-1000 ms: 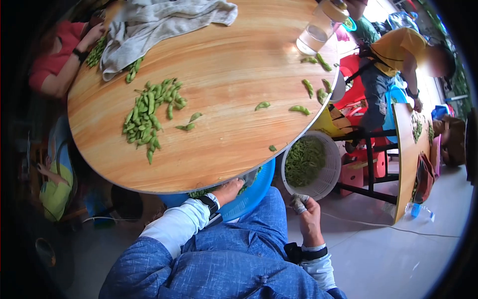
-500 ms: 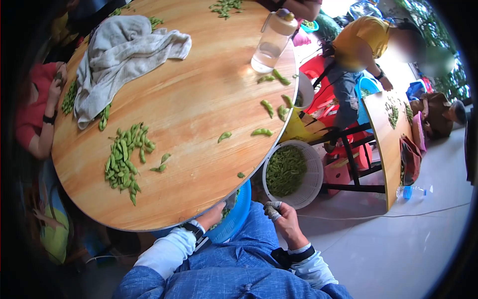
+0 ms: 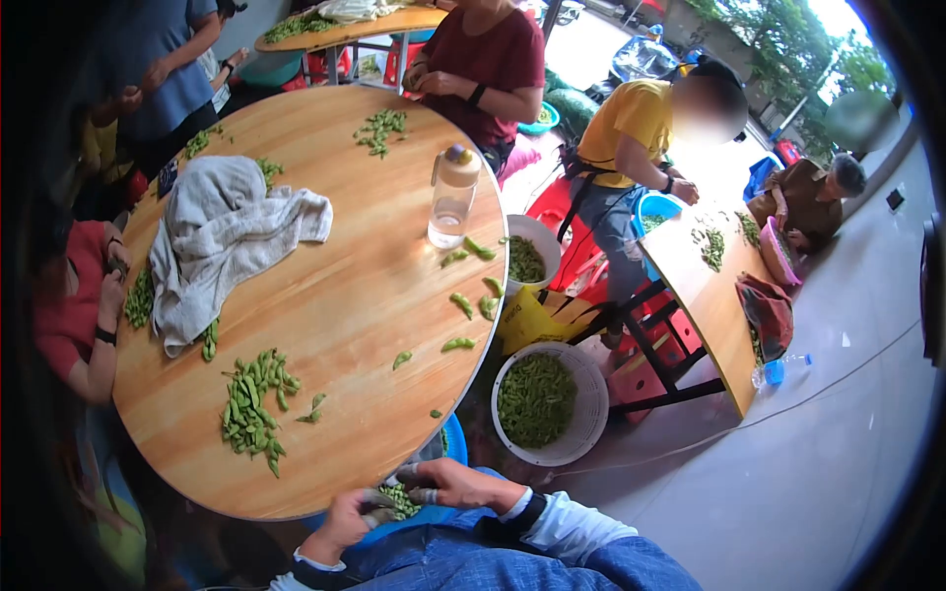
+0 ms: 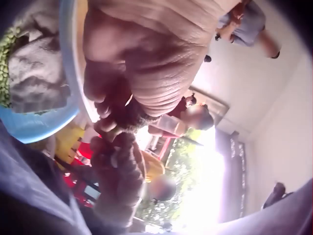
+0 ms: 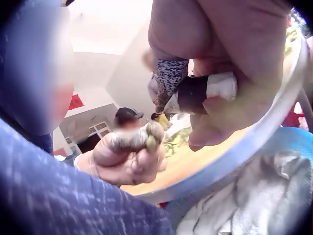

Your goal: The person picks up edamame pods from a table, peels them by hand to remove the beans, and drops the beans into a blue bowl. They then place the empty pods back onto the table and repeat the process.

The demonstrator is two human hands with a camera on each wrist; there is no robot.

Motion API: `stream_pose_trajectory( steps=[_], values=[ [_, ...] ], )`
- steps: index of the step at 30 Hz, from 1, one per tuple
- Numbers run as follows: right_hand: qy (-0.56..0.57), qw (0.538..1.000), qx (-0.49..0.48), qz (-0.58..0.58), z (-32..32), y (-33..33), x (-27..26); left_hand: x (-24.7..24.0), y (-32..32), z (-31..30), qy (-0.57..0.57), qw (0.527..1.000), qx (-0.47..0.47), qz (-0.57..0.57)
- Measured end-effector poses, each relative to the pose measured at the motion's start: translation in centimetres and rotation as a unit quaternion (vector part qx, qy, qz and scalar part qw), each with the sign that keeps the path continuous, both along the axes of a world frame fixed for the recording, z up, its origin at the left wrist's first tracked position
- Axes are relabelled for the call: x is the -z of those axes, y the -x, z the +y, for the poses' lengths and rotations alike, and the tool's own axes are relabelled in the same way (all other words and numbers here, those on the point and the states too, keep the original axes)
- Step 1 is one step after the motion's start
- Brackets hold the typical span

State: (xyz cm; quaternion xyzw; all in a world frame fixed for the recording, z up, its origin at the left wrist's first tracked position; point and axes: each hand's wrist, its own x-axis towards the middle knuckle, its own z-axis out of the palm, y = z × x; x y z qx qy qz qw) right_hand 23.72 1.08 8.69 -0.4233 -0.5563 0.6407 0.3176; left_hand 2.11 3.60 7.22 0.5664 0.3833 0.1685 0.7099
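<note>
Both hands meet over a blue basin point(image 3: 455, 440) at the near table edge. My left hand point(image 3: 343, 520) pinches a small green pod point(image 5: 151, 142) between its wrapped thumb and fingers, seen in the right wrist view. Close across from it is my right hand point(image 3: 455, 483), fingers bent, with patterned and black-and-white wrappings on its digits point(image 5: 171, 78). I cannot tell whether the right fingertips hold anything. Green beans point(image 4: 5, 68) and a grey cloth point(image 4: 39, 81) lie in the basin.
The round wooden table point(image 3: 365, 305) bears a pile of bean pods point(image 3: 254, 399), a towel point(image 3: 222, 231) and a water bottle point(image 3: 454, 197). A white basket of pods point(image 3: 535, 401) stands right of the basin. Several people work around, one in yellow point(image 3: 631, 138) at a smaller table point(image 3: 705, 305).
My head view has lifted, showing more of the room. The right hand has moved left from beside the basket to over the basin; the left hand has come back from inside it.
</note>
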Motion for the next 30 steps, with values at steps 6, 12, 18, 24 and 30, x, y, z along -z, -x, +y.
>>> stream_pose_trajectory(
  steps=[6,12,18,24,30],
  values=[
    [-0.036,0.999,-0.019,0.017,2.7,3.1,-2.4,-4.4,-0.7,1.4,-0.078,0.97,-0.225,-0.052],
    [-0.208,0.971,0.038,-0.11,3.1,3.6,-3.2,-5.5,0.2,2.0,-0.163,0.969,-0.186,0.024],
    [-0.374,0.898,0.012,-0.231,4.9,3.8,-7.8,-7.1,1.4,2.8,0.154,0.978,-0.119,-0.077],
    [-0.243,0.956,0.057,-0.155,4.0,5.0,-7.5,-7.4,1.5,2.4,0.168,0.968,-0.125,-0.142],
    [0.106,0.979,0.077,0.155,2.4,5.6,-8.3,-8.4,1.6,0.3,-0.005,0.972,-0.193,-0.137]
  ],
)
